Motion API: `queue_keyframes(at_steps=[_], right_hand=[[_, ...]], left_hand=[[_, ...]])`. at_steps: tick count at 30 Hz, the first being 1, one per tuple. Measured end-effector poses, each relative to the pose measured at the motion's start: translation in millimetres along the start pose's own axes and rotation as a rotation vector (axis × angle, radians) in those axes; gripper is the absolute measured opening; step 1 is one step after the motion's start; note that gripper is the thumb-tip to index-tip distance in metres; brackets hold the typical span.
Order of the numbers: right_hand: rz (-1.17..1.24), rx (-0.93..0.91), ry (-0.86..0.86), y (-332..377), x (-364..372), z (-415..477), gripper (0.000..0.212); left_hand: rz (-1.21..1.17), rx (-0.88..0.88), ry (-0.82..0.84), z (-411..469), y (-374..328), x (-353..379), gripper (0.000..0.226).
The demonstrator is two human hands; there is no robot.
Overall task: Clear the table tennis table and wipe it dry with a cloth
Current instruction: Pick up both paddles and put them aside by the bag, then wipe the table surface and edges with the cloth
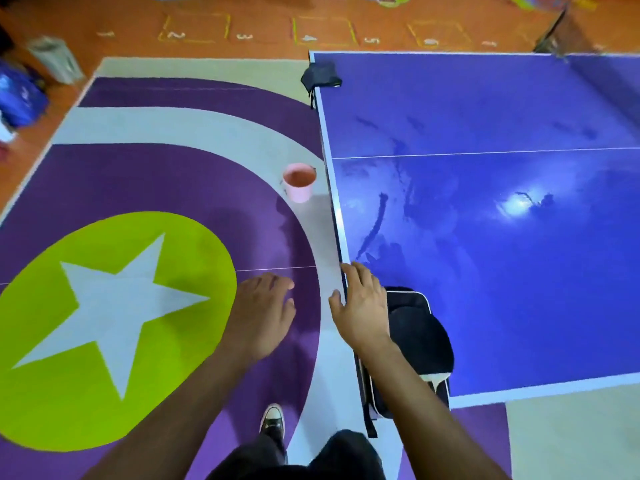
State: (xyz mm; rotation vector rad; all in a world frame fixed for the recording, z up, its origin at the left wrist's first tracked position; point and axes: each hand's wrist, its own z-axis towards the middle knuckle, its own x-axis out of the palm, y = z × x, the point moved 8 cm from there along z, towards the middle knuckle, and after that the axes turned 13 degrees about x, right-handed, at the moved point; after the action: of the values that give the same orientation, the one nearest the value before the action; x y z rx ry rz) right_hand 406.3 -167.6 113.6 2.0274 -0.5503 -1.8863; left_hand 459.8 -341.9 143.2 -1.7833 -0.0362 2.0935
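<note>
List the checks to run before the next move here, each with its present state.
1. Hands free: left hand and right hand hold nothing: ok.
2. Blue table tennis table cleared: black white-trimmed bag lies on its near corner: not ok.
3. Surface dry: wet streaks show: not ok.
4. Cloth ready: dark crumpled fabric on the far corner, whether a wiping cloth: cannot tell.
5. Pink plastic bucket upright on the floor, apart from the table: ok.

Blue surface (485, 289) smooth, glossy w/ light glare, wet smears, pink bucket (299, 183) smooth plastic, black bag (419, 341) matt fabric w/ white piping, dark cloth (321, 76) soft, matt, crumpled, floor (138, 174) matt purple/green/grey covering, shoe (272, 422) black canvas, pale rubber toe
</note>
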Motion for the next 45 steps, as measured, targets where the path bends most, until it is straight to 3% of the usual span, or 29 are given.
queue_keyframes(at_steps=[7,16,32,39,45], right_hand=[[0.052,0.037,-0.031,70,19,68,0.048],[0.093,0.1,-0.031,120,49,219,0.049],[0.111,0.017,0.005,308,105,533,0.047],[0.124,0.157,-0.009,386,136,668,0.049],[0.121,0.307,-0.061,414,148,764,0.052]], left_hand=[[-0.026,0.04,0.034,62,91,-16,0.03],[0.012,0.111,0.079,189,186,-10,0.033],[-0.002,-0.038,0.032,435,436,-41,0.04],[0.021,0.089,0.05,564,557,-56,0.04],[0.0,0.226,0.106,681,618,-54,0.04]])
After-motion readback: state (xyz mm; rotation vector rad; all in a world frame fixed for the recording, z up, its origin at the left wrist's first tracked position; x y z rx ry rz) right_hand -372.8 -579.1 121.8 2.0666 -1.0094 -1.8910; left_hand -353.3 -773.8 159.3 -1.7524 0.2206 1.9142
